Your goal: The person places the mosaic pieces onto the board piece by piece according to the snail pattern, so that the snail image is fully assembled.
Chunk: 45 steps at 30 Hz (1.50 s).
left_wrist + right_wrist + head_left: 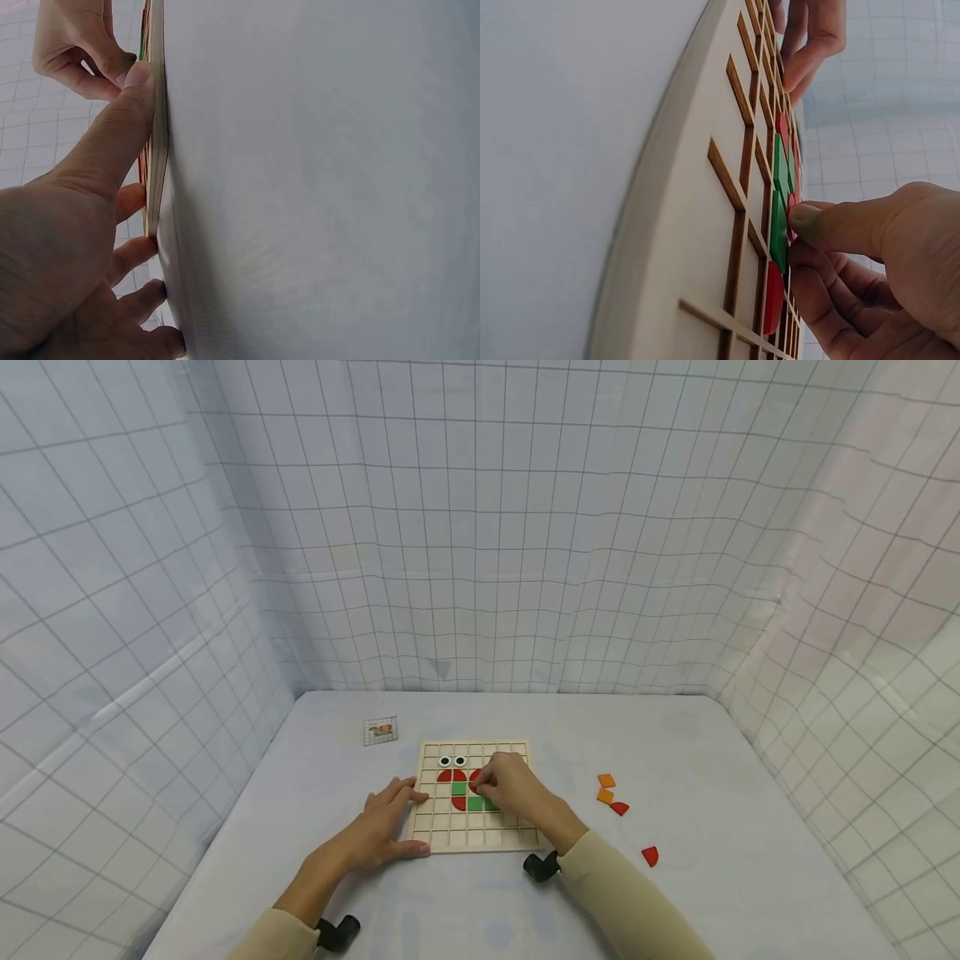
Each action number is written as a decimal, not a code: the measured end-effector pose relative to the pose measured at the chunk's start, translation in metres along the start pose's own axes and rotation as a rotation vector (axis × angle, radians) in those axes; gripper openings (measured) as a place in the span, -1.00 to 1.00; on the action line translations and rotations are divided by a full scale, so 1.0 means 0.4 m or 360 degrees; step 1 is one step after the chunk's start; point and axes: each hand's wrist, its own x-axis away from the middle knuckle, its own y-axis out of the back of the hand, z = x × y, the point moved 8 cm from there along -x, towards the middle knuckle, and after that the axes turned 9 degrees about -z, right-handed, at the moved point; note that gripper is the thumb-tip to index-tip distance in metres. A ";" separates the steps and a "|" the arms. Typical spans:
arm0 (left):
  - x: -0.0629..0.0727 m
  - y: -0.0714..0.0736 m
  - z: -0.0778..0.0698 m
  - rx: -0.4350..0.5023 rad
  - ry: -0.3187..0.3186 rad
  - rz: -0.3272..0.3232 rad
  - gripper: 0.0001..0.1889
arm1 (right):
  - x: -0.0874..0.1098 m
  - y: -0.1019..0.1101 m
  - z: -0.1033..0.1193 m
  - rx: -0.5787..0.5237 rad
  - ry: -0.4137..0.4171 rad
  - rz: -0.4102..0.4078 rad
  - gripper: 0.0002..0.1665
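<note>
A wooden grid board [450, 841] lies on the table with flat tiles set in its squares. Two white eye tiles [446, 762] sit above red curved tiles [445, 776], with green square tiles [459, 788] below. My left hand [381, 828] is spread at the board's left side, its thumb [120, 127] resting on the near edge and its fingertips along the left edge. Over the middle of the board, my right hand [513, 783] pinches a red quarter-circle tile [792, 214] between thumb and fingers, right beside the green tiles. The hand partly covers that tile.
Right of the board lie two orange square tiles [606, 781] and a red quarter-circle tile [619, 808]; another red quarter-circle [650, 857] lies nearer. A small picture card [380, 731] is at the back left. Grid-patterned white curtains [480, 568] enclose the table.
</note>
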 end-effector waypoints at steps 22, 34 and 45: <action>-0.002 -0.003 -0.005 -0.0034 0.0022 -0.0002 -0.17 | 0.052 0.106 -0.091 0.0104 -0.0135 -0.0127 -0.92; -0.007 -0.006 -0.008 -0.0033 0.0034 0.0015 -0.16 | 0.115 0.230 -0.221 0.0230 -0.0329 -0.0261 -0.80; -0.008 -0.006 -0.010 -0.0050 0.0074 0.0013 -0.15 | 0.198 0.332 -0.379 0.0300 -0.0583 -0.0255 -0.51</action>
